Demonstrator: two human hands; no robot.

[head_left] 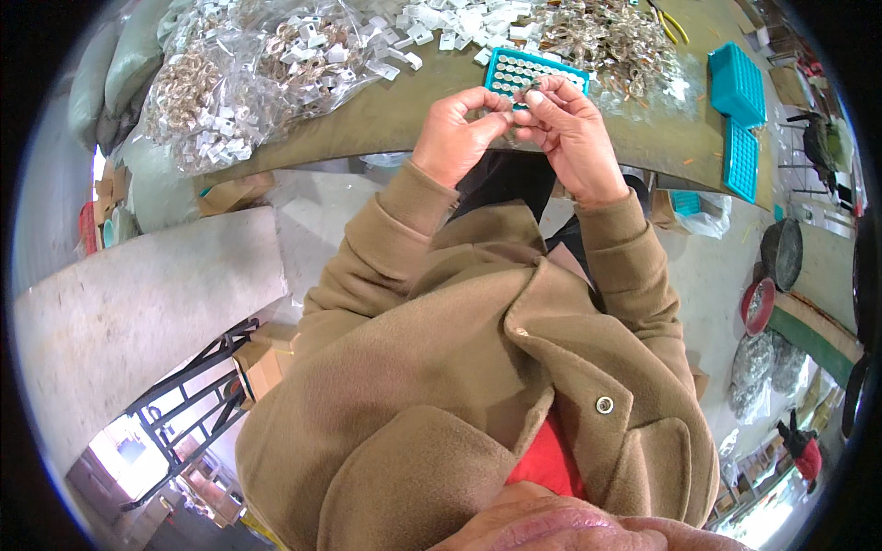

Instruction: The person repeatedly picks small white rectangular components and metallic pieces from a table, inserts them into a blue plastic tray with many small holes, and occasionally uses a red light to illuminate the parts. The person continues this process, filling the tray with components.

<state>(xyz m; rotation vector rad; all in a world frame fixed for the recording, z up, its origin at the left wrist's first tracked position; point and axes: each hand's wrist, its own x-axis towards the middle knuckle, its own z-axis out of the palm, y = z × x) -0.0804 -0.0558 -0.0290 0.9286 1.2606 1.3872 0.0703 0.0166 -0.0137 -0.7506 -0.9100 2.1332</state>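
My left hand (pixel 462 135) and my right hand (pixel 575 136) meet over the table's near edge, fingertips nearly touching. Each has thumb and fingers pinched together on something too small to make out. Just beyond them lies a teal tray (pixel 582 79) with rows of small round whitish parts, its near side partly covered by my fingers. Behind the tray is a heap of white plastic pieces (pixel 459 20). To its right spreads a pile of shiny metal parts (pixel 611 41).
Clear plastic bags (pixel 317 64) of white and brownish pieces cover the table's left. Yellow-handled pliers (pixel 678 28) lie far right, near stacked teal trays (pixel 737 84) and another teal tray (pixel 740 162). A pale panel (pixel 156 285) stands at left; a red basin (pixel 759 306) sits right.
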